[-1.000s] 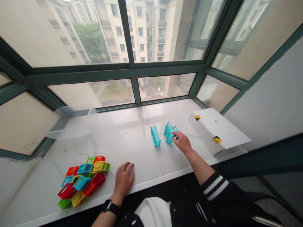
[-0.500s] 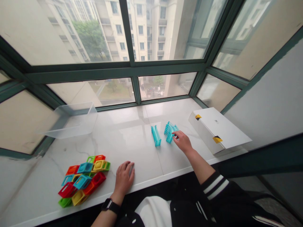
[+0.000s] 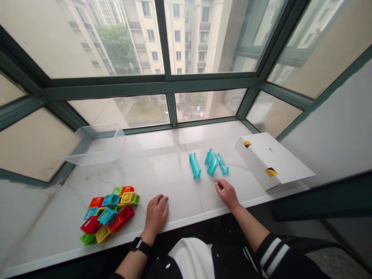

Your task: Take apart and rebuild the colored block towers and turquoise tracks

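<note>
My left hand (image 3: 157,211) lies on the countertop near its front edge, holding nothing, its fingers loosely bent and a watch on the wrist. A stack of coloured plastic blocks (image 3: 107,217), in red, yellow, blue, green and orange, sits just left of it. My right hand (image 3: 226,192) hovers over or rests on the surface with curled fingers, thumb and index slightly apart, and no object between them. Beyond its fingertips are three translucent turquoise plastic track pieces: a straight one (image 3: 195,165), a curved one (image 3: 212,161) and a narrower one (image 3: 223,165) close beside the curve.
A clear plastic bin (image 3: 95,158) stands at the back left by the window. On the right is a white box (image 3: 273,159) with yellow-and-black tabs. The white marbled countertop (image 3: 162,162) ends at a front edge close to my body.
My right hand has drawn back toward me from the turquoise pieces. The narrower piece now shows fully beside the curved one. My left hand stays on the countertop; the view has shifted slightly.
</note>
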`<state>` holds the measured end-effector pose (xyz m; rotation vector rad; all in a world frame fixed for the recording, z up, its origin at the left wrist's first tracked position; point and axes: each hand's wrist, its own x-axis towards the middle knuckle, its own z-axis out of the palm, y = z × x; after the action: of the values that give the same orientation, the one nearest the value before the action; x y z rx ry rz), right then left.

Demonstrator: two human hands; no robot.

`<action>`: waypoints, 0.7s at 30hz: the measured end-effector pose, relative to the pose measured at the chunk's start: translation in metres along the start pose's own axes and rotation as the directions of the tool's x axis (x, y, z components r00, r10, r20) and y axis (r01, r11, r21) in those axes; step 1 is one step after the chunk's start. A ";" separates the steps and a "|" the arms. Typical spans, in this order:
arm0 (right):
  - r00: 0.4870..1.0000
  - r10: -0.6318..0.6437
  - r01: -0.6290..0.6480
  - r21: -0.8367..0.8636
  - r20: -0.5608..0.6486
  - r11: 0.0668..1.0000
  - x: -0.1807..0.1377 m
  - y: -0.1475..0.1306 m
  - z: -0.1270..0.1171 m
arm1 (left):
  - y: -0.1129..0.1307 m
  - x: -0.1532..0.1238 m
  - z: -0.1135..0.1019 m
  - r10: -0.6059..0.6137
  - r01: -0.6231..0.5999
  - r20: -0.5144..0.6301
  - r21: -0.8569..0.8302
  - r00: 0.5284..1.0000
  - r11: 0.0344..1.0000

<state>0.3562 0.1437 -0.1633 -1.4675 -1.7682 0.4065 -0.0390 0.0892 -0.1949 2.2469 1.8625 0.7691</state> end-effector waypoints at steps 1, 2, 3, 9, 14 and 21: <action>0.998 0.010 -0.010 0.007 0.055 1.000 -0.012 0.004 0.007 | 0.000 0.000 0.000 -0.003 0.003 0.000 -0.002 1.000 1.000; 0.996 0.016 -0.017 0.005 0.093 1.000 -0.021 0.008 0.013 | 0.001 0.000 0.000 -0.005 0.005 0.000 -0.004 1.000 1.000; 0.994 0.016 -0.015 -0.006 0.112 1.000 -0.029 0.011 0.018 | 0.001 0.000 0.000 -0.007 0.008 0.001 -0.007 1.000 1.000; 0.992 -0.009 0.018 -0.072 0.124 0.997 -0.039 0.023 0.030 | 0.009 0.004 -0.028 0.070 -0.070 -0.010 -0.144 0.998 0.987; 0.991 -0.014 0.024 -0.076 0.132 0.997 -0.038 0.027 0.029 | 0.000 0.011 -0.100 0.016 -0.029 -0.164 -0.074 0.986 0.997; 0.990 0.004 0.007 -0.080 0.139 0.997 -0.039 0.029 0.030 | -0.095 -0.008 -0.164 -0.364 0.462 -0.394 0.189 0.844 0.867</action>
<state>0.3548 0.1220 -0.2158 -1.5251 -1.9151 0.4510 -0.1982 0.0680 -0.0943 1.7983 2.6590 0.9145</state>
